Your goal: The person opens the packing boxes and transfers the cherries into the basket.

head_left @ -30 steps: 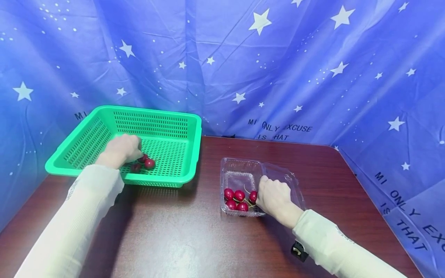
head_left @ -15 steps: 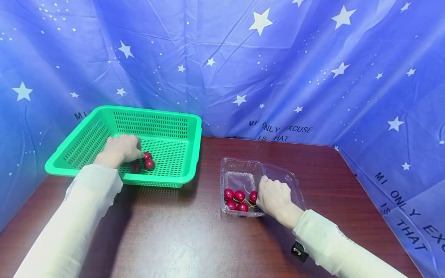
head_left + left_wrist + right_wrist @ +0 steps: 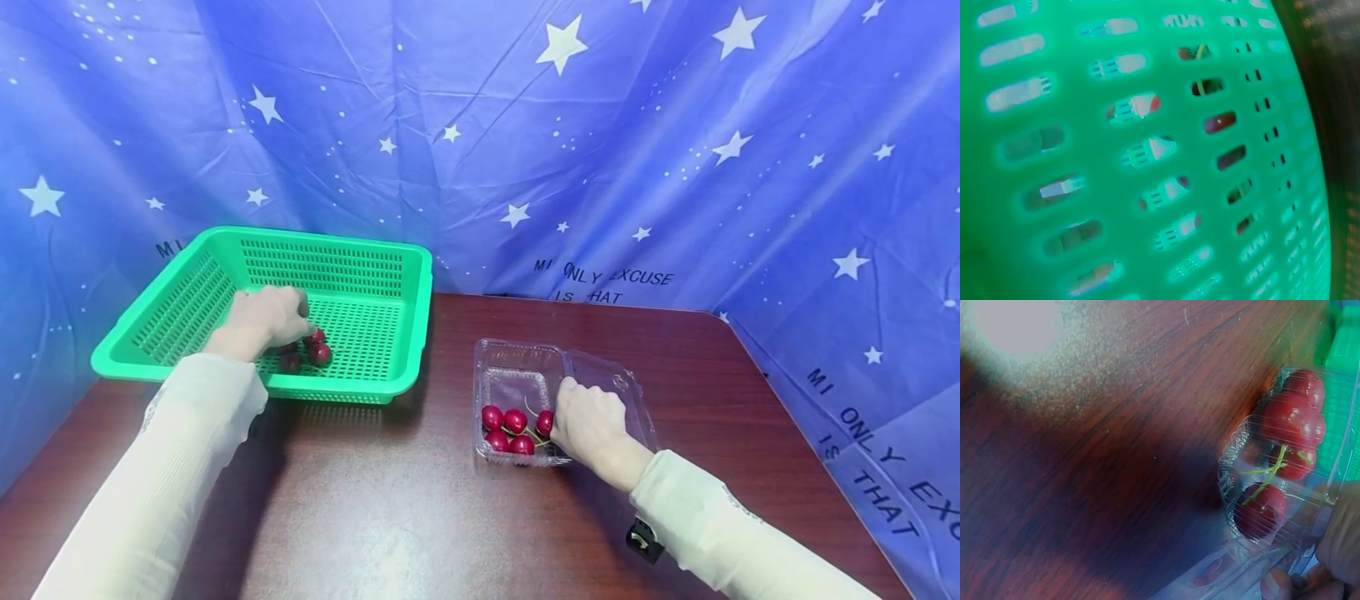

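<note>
Cherries are seen in two places on the brown table: at least three in the green basket, five in the clear box. The left hand is held inside the basket, its fingers bent down over the basket cherries, at the one farthest from the person; whether that cherry is pinched or only touched cannot be told, as the fingertips are partly hidden. In the left wrist view only slotted green plastic is shown, with bits of red glimpsed through the slots. The box is gripped by the right hand, fingers curled at the edge where the lid is joined; the lid is folded out to the right. The box cherries are clustered at the end nearer the person, green stems attached to some. The box is set right of the basket, apart from it. Behind, a blue starred curtain is hung.
</note>
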`<state>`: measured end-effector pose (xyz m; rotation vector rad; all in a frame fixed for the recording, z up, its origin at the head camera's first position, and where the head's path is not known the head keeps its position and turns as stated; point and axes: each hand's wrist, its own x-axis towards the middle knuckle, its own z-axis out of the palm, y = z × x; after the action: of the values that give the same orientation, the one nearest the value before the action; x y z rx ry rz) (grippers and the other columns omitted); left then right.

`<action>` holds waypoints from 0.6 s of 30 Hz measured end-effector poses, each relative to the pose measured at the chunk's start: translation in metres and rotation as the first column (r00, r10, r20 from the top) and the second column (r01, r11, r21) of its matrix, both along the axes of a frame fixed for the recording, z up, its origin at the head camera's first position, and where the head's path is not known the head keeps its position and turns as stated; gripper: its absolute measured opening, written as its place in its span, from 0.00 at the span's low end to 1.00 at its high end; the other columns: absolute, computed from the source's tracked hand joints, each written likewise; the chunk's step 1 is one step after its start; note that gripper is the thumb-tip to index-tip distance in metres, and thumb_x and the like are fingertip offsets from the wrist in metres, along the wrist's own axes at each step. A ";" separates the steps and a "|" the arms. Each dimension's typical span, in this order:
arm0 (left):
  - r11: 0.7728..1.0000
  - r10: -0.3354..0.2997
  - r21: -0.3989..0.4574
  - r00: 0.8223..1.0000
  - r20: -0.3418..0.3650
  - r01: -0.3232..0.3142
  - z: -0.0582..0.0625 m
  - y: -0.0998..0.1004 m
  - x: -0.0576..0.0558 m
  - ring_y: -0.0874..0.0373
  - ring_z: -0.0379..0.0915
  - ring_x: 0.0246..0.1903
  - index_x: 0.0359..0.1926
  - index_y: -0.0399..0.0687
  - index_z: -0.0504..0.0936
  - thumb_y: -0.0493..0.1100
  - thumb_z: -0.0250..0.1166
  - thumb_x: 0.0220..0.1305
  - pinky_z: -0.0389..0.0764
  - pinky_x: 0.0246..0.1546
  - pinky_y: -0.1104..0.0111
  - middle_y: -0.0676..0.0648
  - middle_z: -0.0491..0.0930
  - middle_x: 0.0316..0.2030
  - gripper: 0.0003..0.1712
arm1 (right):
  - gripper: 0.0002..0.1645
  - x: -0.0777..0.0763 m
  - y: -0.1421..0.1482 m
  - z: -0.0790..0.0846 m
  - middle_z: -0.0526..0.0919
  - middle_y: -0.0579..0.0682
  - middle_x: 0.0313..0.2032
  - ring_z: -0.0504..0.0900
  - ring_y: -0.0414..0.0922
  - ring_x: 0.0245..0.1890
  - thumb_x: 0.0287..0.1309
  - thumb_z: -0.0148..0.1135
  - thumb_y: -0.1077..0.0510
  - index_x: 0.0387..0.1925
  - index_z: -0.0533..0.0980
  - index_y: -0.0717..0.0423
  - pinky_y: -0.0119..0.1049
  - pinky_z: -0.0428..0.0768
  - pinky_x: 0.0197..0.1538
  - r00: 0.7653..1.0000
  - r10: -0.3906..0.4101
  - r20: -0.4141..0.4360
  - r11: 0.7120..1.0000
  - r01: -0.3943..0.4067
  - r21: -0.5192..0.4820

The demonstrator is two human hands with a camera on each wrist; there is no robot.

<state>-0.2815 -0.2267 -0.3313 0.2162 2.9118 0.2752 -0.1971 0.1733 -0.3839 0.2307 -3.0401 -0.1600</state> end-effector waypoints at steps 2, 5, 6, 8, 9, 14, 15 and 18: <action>1.000 0.003 0.011 1.000 -0.005 -0.003 0.001 0.001 0.000 0.27 0.69 0.52 0.52 0.34 0.77 0.50 0.58 0.62 0.62 0.54 0.33 0.27 0.79 0.51 0.25 | 0.16 0.000 0.000 0.000 0.82 0.63 0.20 0.82 0.61 0.22 0.41 0.64 0.56 0.23 0.68 0.63 0.53 0.78 0.20 1.000 -0.002 0.001 1.000 0.002 0.000; 1.000 0.005 0.028 1.000 -0.019 -0.004 0.002 0.006 0.000 0.28 0.71 0.51 0.53 0.35 0.77 0.49 0.57 0.63 0.63 0.53 0.32 0.27 0.80 0.51 0.25 | 0.15 0.000 0.000 0.000 0.82 0.63 0.20 0.82 0.61 0.22 0.42 0.64 0.56 0.23 0.68 0.63 0.53 0.78 0.21 1.000 -0.007 0.008 1.000 0.007 -0.002; 0.999 0.004 0.033 1.000 -0.027 -0.004 0.002 0.008 0.000 0.29 0.71 0.51 0.53 0.35 0.77 0.49 0.57 0.63 0.62 0.53 0.32 0.28 0.80 0.51 0.24 | 0.15 0.000 0.000 0.001 0.83 0.63 0.20 0.82 0.61 0.22 0.42 0.64 0.56 0.23 0.68 0.63 0.53 0.78 0.21 1.000 -0.008 0.009 1.000 0.008 -0.003; 0.999 0.000 0.040 0.999 -0.038 0.001 0.002 0.012 -0.001 0.29 0.72 0.51 0.53 0.36 0.77 0.49 0.57 0.63 0.62 0.53 0.31 0.28 0.81 0.50 0.24 | 0.15 0.000 0.000 0.001 0.83 0.63 0.21 0.82 0.61 0.22 0.42 0.64 0.56 0.23 0.68 0.62 0.53 0.79 0.21 1.000 -0.009 0.009 1.000 0.009 -0.006; 0.999 -0.002 0.041 0.999 -0.042 0.004 0.002 0.014 -0.001 0.29 0.72 0.50 0.53 0.36 0.77 0.49 0.57 0.64 0.62 0.53 0.31 0.28 0.81 0.50 0.23 | 0.15 -0.001 0.000 0.001 0.83 0.63 0.21 0.82 0.61 0.22 0.42 0.64 0.56 0.23 0.68 0.62 0.54 0.79 0.21 1.000 -0.010 0.008 1.000 0.010 -0.007; 0.999 -0.004 0.042 0.999 -0.050 0.006 0.002 0.020 -0.002 0.29 0.70 0.53 0.54 0.37 0.77 0.48 0.55 0.66 0.60 0.55 0.32 0.27 0.79 0.52 0.23 | 0.15 0.000 0.000 0.000 0.83 0.63 0.21 0.82 0.61 0.22 0.41 0.64 0.56 0.23 0.68 0.62 0.54 0.79 0.21 1.000 -0.011 0.007 1.000 0.011 -0.009; 0.999 -0.002 0.045 0.999 -0.055 0.005 0.003 0.021 -0.002 0.29 0.69 0.53 0.54 0.37 0.77 0.48 0.55 0.66 0.60 0.55 0.32 0.27 0.79 0.53 0.23 | 0.15 0.000 0.000 0.000 0.83 0.63 0.21 0.82 0.61 0.22 0.42 0.64 0.56 0.23 0.68 0.62 0.54 0.79 0.21 1.000 -0.011 0.008 1.000 0.011 -0.009; 0.998 0.000 0.061 0.997 -0.077 0.005 0.004 0.024 -0.002 0.29 0.68 0.55 0.55 0.37 0.76 0.49 0.55 0.66 0.60 0.55 0.34 0.27 0.77 0.55 0.24 | 0.16 0.000 0.000 0.001 0.83 0.63 0.21 0.82 0.61 0.22 0.42 0.64 0.56 0.23 0.68 0.62 0.54 0.79 0.21 1.000 -0.008 0.008 1.000 0.008 -0.006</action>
<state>-0.2833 -0.2030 -0.3268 0.2458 2.9819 0.3632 -0.1967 0.1738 -0.3834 0.2192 -3.0491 -0.1505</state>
